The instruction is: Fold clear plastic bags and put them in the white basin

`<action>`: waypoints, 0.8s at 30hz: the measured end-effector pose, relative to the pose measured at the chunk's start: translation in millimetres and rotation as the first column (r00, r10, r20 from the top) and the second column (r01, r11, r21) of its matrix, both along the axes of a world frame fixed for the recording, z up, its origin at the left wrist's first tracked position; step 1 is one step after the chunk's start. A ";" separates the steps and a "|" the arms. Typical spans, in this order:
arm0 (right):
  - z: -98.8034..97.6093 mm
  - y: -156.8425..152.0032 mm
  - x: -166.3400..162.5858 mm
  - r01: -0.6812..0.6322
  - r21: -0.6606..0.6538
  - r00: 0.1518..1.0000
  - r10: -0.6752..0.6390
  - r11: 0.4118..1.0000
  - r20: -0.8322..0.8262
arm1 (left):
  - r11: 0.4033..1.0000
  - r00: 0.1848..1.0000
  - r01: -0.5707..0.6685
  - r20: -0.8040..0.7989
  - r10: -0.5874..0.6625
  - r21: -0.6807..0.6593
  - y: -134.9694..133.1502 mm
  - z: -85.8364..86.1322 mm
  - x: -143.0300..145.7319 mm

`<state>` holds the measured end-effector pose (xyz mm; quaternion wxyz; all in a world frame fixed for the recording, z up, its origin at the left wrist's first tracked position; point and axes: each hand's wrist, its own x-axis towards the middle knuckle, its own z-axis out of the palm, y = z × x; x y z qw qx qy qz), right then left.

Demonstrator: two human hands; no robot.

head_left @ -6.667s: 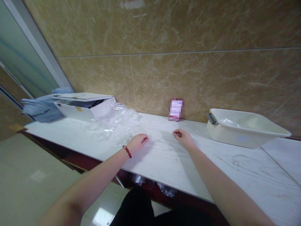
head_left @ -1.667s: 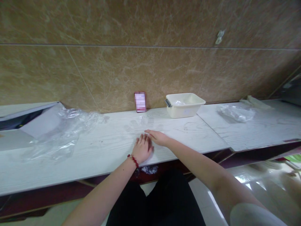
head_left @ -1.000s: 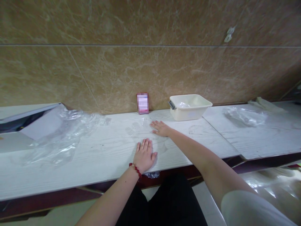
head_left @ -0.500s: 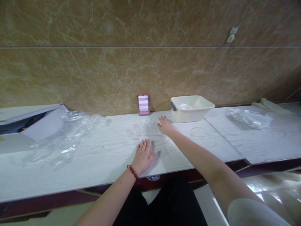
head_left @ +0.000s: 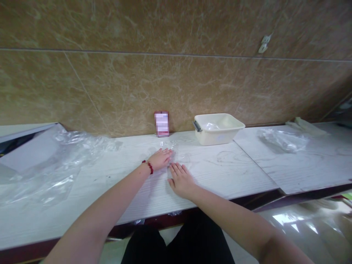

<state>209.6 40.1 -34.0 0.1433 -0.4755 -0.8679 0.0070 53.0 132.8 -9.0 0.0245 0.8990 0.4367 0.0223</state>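
A thin clear plastic piece [head_left: 184, 159], perhaps a bag, lies flat on the white wood-grain counter [head_left: 220, 174]; its outline is hard to make out. My left hand [head_left: 161, 158], with a red bead bracelet at the wrist, rests palm down at its far left side, fingers stretched out to the right. Nearer the front edge, my right hand [head_left: 182, 181] lies flat, fingers extended and thumb apart. Neither hand grips anything. The two hands are close together, fingertips nearly meeting.
A phone-like device with a blurred screen [head_left: 162, 124] leans against the marble-patterned wall. To its right stands a cream plastic bin [head_left: 217, 137] with clear plastic inside. Clear plastic bags [head_left: 79, 154] and an open white box [head_left: 33, 148] lie left; crumpled plastic [head_left: 286, 141] lies right.
My left hand has moved away from the front edge toward the wall. My right hand has come back from near the bin toward the front edge. The view has shifted slightly.
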 end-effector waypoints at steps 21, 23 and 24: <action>5.4 -2.8 0.9 0.008 -0.027 1.000 -0.008 1.000 0.006 | 0.971 0.981 -0.186 -0.024 0.192 0.150 28.0 3.8 -40.0; 5.1 -2.6 0.5 0.010 -0.022 1.000 -0.010 1.000 0.008 | 0.995 0.999 -0.035 -0.031 0.038 0.093 5.7 1.8 -26.4; 5.0 -2.4 0.3 0.010 -0.021 1.000 -0.010 1.000 0.010 | 0.997 0.999 0.035 -0.032 -0.033 0.071 -4.9 -0.4 -20.3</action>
